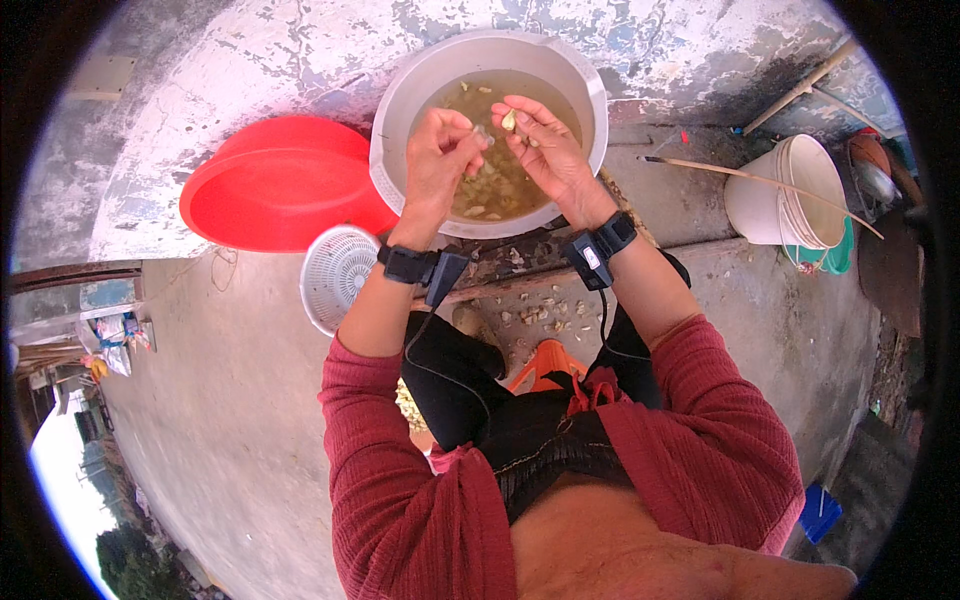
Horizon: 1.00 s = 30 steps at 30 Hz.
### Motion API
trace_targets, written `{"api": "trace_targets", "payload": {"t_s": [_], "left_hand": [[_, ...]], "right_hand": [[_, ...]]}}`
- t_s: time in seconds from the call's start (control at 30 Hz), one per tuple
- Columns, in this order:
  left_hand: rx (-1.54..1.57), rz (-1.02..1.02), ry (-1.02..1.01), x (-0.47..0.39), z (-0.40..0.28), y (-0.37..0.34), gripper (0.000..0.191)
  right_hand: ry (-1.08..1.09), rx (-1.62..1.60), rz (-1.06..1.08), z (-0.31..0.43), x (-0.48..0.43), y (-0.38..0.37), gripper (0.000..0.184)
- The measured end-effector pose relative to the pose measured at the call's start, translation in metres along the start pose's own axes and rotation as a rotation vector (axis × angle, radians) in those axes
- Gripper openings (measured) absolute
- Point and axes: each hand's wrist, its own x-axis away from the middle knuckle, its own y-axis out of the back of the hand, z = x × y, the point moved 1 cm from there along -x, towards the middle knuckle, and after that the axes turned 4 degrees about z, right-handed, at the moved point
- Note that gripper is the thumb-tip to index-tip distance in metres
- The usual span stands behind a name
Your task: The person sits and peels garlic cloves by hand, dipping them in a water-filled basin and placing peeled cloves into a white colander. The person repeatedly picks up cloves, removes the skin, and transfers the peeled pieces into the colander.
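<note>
A large pale plastic tub [491,46] holds cloudy yellowish water with many pale pieces [491,180] in it, possibly garlic cloves or bulb scales. Over its right half, my right hand [541,142] pinches a pale yellow-green piece [509,120] between thumb and fingers. My left hand [446,150] is above the tub's left half, its thumb and fingertips closed on a small translucent whitish scrap [484,135]. The hands are close together but apart. Both wrists wear black strapped devices with cables.
A red basin [277,180] and a white perforated basket [339,274] stand left of the tub. Scattered pale bits [551,311] lie on the concrete near an orange plastic stool [551,360]. At right, a thin stick [720,166] crosses a white bucket [757,187]. A peeling wall rises behind.
</note>
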Motion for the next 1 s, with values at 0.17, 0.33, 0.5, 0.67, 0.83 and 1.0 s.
{"api": "trace_targets", "payload": {"t_s": [0.17, 0.33, 0.5, 0.67, 0.83, 1.0], "left_hand": [[-0.711, 0.602, -0.384, 0.023, 0.005, 0.001, 0.008], [-0.458, 0.079, 0.061, 0.018, 0.005, -0.004, 0.011], [-0.460, 0.043, -0.037, 0.009, 0.000, -0.016, 0.015], [0.292, 0.120, 0.321, 0.013, 0.010, -0.017, 0.031], [0.752, 0.133, 0.421, 0.029, 0.008, -0.006, 0.053], [0.665, 0.359, 0.468, 0.076, -0.005, 0.054, 0.039]], "right_hand": [[-0.011, -0.015, -0.013, 0.002, -0.004, 0.009, 0.022], [0.013, 0.076, 0.009, -0.007, -0.001, 0.001, 0.019], [0.033, -0.016, 0.058, -0.016, 0.004, -0.006, 0.015], [0.098, 0.127, -0.088, -0.008, 0.002, -0.013, 0.014], [0.497, 1.321, 0.362, -0.009, 0.030, -0.053, 0.024], [0.414, 1.016, 0.349, -0.010, 0.031, -0.060, 0.029]]}}
